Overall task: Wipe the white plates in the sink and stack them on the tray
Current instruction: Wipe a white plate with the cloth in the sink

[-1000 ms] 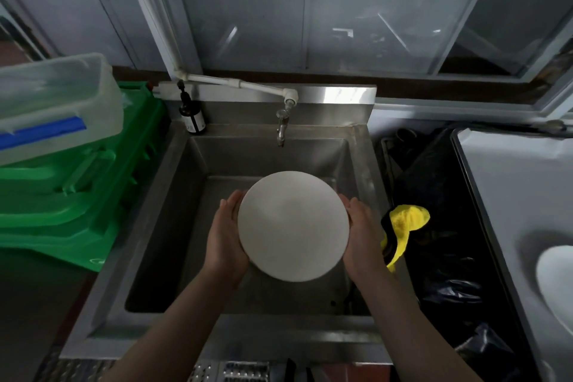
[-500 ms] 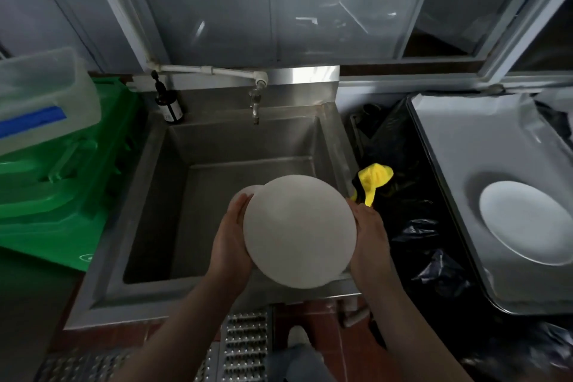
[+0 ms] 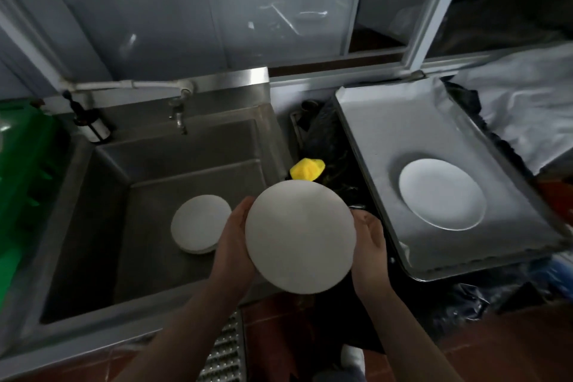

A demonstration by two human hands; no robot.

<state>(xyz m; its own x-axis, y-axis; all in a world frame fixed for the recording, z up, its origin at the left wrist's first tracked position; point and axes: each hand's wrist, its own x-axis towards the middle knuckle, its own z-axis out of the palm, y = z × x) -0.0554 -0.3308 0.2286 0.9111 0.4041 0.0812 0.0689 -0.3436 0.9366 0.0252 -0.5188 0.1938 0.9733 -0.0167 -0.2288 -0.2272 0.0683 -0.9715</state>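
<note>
Holding a round white plate point(image 3: 300, 237) between my left hand point(image 3: 233, 240) and right hand point(image 3: 369, 243), right of the steel sink point(image 3: 102, 195); one plate point(image 3: 441, 194) sits trayed further right, a stack point(image 3: 198, 228) inside awaits.

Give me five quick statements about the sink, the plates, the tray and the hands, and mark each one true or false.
1. Both hands, left hand and right hand, hold the round white plate by its opposite edges. True.
2. The rectangular metal tray has no plate on it. False: one white plate on the tray lies there.
3. More white plates, the small stack in the sink, lie on the floor of the stainless steel sink. True.
4. The crumpled yellow cloth is in the right hand. False: it lies between sink and tray, behind the held plate.
5. Water runs from the metal tap. False: no stream shows.
</note>
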